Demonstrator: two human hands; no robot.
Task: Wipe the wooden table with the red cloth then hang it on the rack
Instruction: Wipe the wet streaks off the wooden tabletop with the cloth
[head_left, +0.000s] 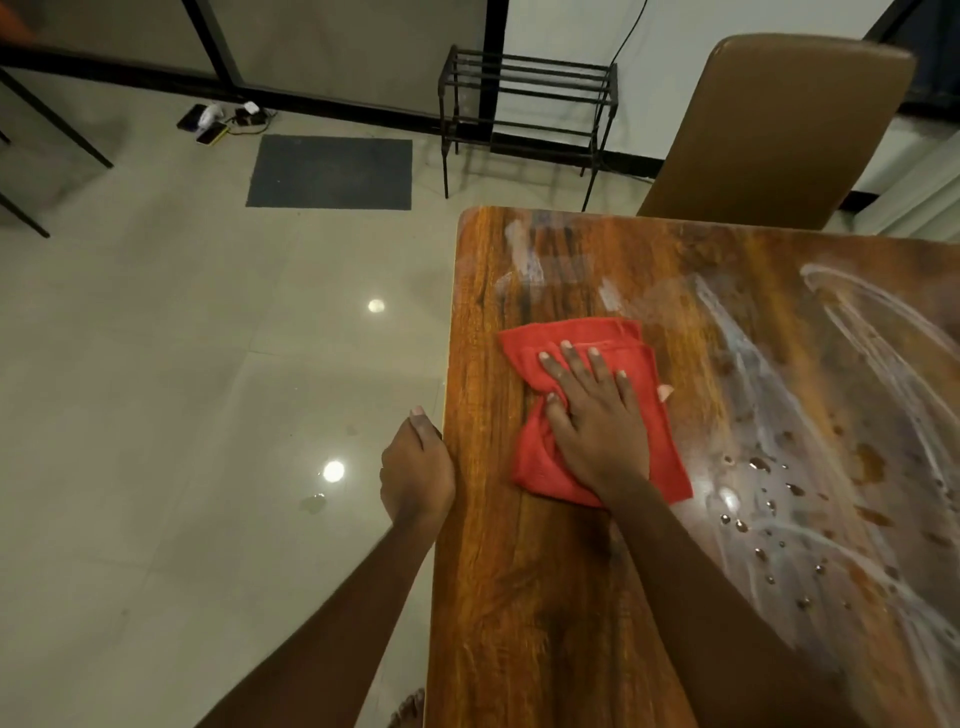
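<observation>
1. Near the left edge of the wooden table (545, 597), the red cloth (535, 457) lies folded and partly bunched on the wood.
2. The right hand (597, 415) presses flat on the cloth, its fingers (571, 364) straight and spread, gripping nothing.
3. The left hand (415, 467) rests against the table's left edge. Its fingers are hidden, so their hold cannot be told.
4. Wet streaks and droplets (763, 465) lie right of the cloth.
5. The black rack (527, 104) stands on the floor beyond the table, near a brown chair (779, 130).
</observation>
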